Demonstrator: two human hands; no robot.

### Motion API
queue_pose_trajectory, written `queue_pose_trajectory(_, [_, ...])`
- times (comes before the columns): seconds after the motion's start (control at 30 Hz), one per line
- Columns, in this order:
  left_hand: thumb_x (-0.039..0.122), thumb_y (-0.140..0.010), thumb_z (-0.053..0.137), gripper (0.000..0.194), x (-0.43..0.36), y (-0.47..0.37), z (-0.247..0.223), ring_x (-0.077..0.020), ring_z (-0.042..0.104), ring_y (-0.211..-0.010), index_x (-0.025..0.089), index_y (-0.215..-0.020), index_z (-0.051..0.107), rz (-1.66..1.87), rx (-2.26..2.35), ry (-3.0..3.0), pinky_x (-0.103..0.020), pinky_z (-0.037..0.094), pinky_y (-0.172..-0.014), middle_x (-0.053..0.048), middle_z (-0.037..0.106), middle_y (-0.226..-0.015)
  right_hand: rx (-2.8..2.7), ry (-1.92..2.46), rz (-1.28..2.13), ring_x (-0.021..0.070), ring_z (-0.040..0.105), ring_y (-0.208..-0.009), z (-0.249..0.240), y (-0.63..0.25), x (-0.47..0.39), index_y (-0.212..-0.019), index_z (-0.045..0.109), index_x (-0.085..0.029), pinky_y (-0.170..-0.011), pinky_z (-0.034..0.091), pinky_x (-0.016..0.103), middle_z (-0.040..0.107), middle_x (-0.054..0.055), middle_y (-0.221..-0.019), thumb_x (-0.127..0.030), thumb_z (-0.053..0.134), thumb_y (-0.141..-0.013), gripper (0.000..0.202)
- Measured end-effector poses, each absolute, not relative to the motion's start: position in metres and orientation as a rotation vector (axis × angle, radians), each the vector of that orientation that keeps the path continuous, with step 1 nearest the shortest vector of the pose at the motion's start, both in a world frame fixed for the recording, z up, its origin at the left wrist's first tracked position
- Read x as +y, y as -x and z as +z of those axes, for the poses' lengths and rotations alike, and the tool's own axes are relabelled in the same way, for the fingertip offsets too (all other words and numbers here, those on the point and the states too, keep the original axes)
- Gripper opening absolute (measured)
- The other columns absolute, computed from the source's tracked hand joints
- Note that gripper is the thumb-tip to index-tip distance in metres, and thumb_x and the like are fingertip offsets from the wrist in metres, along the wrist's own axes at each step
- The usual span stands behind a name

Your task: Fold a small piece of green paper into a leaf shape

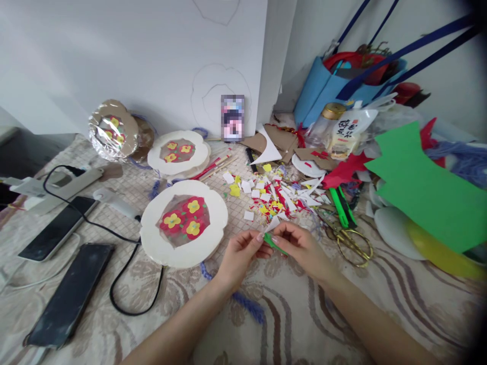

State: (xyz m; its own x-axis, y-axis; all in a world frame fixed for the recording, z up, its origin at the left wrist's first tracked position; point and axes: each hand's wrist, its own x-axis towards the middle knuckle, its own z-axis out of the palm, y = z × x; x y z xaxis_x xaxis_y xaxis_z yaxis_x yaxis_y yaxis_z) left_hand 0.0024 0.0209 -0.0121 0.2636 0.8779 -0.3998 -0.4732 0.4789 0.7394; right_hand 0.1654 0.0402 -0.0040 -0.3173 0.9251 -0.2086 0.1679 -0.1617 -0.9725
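Between my two hands is a small green paper piece [274, 242] with a white pointed flap [271, 224] at its upper end. My left hand [247, 248] pinches the piece at its left side, thumb on top. On the other side my right hand [299, 247] grips it between thumb and fingers. Just beyond the fingers lies a heap of red, yellow and white paper scraps [272, 197]. To the left of my hands is a white scalloped disc [152, 238] with red and yellow paper flowers [186, 218] in its see-through middle. Gold-handled scissors [355, 248] lie to the right.
A second flower disc [200, 144] and a cardboard one wrapped in clear film [131, 126] stand behind. Two dark phones [70, 294] and cables are on the left. Rightward are a green cutter [340, 207], a large green sheet [426, 187], a glue pouch [348, 129] and a blue bag [312, 86].
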Motion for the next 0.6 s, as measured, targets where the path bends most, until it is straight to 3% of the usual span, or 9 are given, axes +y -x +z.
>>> queue_pose_trajectory(0.6, [0.033, -0.068, 0.073, 0.025, 0.021, -0.0017, -0.0118, -0.0089, 0.059, -0.055, 0.011, -0.072, 0.062, 0.985, 0.99, -0.591, -0.02, 0.045, -0.058, -0.001, 0.066, -0.061, -1.481, 1.295, 1.637, 0.0086, 0.044, -0.053, 0.0003, -0.1665, 0.0391, -0.077, 0.054, -0.018, -0.047, 0.037, 0.02, 0.05, -0.003, -0.065, -0.037, 0.057, -0.083, 0.02])
